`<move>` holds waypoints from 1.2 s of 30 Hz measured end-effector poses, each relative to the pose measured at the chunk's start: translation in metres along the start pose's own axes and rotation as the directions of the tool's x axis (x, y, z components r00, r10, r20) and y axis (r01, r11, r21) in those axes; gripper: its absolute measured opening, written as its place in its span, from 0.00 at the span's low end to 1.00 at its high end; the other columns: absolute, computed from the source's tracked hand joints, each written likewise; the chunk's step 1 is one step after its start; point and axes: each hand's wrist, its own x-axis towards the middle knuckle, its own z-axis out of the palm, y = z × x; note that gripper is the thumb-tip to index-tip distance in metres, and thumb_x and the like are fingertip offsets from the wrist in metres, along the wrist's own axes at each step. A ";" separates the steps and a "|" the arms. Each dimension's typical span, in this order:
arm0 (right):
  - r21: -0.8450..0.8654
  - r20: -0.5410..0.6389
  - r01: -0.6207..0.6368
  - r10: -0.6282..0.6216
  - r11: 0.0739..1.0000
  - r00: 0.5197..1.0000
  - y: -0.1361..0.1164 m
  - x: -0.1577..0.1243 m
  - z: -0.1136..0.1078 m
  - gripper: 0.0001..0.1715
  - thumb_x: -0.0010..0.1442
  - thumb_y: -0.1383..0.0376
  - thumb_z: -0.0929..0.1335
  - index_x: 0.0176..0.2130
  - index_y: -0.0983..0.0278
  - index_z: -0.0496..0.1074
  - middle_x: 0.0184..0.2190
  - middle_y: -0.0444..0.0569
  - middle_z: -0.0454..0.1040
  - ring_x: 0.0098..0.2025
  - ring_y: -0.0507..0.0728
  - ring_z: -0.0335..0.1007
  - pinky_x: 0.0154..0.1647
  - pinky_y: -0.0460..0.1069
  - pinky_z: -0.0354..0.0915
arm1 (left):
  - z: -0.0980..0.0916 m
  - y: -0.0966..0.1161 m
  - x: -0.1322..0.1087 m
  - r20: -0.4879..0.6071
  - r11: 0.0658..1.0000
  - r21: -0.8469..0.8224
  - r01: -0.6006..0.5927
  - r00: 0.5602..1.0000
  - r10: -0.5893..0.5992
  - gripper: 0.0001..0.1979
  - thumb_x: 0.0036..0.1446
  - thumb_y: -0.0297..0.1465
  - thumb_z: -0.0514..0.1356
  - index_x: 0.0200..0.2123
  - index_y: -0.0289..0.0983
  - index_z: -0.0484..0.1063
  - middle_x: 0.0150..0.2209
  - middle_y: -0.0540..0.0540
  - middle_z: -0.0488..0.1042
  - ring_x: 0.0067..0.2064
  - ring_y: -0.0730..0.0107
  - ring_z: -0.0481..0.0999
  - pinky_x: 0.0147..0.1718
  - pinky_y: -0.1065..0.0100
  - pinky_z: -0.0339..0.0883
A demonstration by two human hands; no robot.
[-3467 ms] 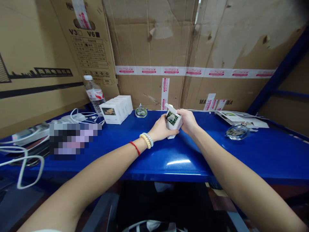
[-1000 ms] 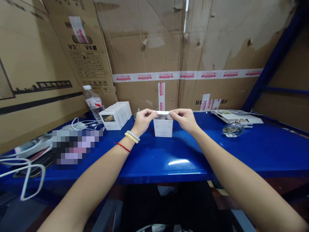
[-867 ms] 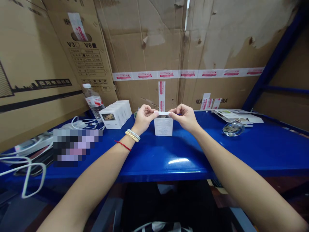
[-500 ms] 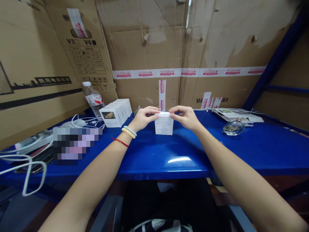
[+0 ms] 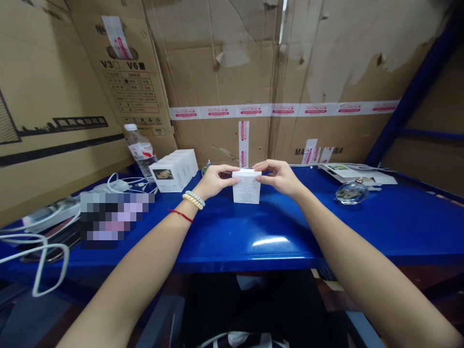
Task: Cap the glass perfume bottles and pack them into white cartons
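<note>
A small white box [image 5: 246, 190] with fine print on its near face stands upright on the blue table, roughly in the middle. At its upper left corner my left hand [image 5: 217, 180] pinches it, thumb on the near face and fingers behind the top edge. My right hand [image 5: 277, 176] grips the upper right corner the same way. Both hands are closed on the box; the fingertips behind it are partly hidden. Left of my left hand stands a row of several similar white boxes [image 5: 168, 180], the nearest with a picture on its front.
A plastic water bottle [image 5: 141, 150] stands behind the row. White cables [image 5: 47, 244] and a blurred-out item [image 5: 116, 215] lie on the left. A clear round glass object [image 5: 351, 192] and flat printed sheets [image 5: 357, 172] lie on the right. Cardboard [image 5: 217, 63] walls the back.
The box and both hands stay in nearly the same place. My fingers have shifted slightly at the box's top edge, and the thumbs sit a little lower on its near face.
</note>
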 end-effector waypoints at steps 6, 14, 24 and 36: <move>0.102 -0.013 -0.034 0.036 0.994 0.999 -0.004 0.001 0.002 0.17 0.44 0.56 0.75 0.31 0.65 0.77 0.35 0.49 0.78 0.34 0.53 0.72 0.35 0.49 0.70 | 0.000 0.004 0.001 -0.018 0.999 0.034 -0.016 1.000 0.016 0.23 0.38 0.40 0.73 0.37 0.33 0.79 0.37 0.41 0.81 0.37 0.66 0.79 0.40 0.64 0.76; 0.004 -0.043 -0.026 0.026 1.000 0.999 -0.002 0.001 0.004 0.18 0.47 0.54 0.74 0.33 0.66 0.78 0.34 0.51 0.79 0.33 0.53 0.72 0.34 0.51 0.71 | 0.012 0.012 0.000 -0.142 0.999 0.024 0.023 0.990 -0.020 0.15 0.45 0.39 0.67 0.32 0.34 0.80 0.29 0.45 0.80 0.28 0.72 0.75 0.24 0.73 0.70; -0.097 0.001 0.010 -0.010 0.995 1.000 -0.007 -0.002 -0.002 0.19 0.41 0.58 0.77 0.34 0.65 0.78 0.40 0.51 0.79 0.38 0.54 0.72 0.35 0.48 0.67 | 0.007 0.014 -0.004 -0.029 0.948 0.296 -0.117 0.991 0.132 0.14 0.56 0.38 0.61 0.40 0.36 0.80 0.38 0.43 0.82 0.36 0.68 0.80 0.33 0.69 0.74; 0.057 0.049 -0.013 0.010 0.998 0.999 -0.009 -0.001 -0.002 0.15 0.43 0.58 0.76 0.30 0.65 0.79 0.39 0.51 0.79 0.40 0.54 0.73 0.37 0.49 0.69 | 0.005 0.012 -0.002 -0.015 0.966 0.185 -0.179 0.983 0.185 0.15 0.48 0.41 0.68 0.34 0.36 0.80 0.41 0.40 0.81 0.42 0.64 0.80 0.42 0.64 0.75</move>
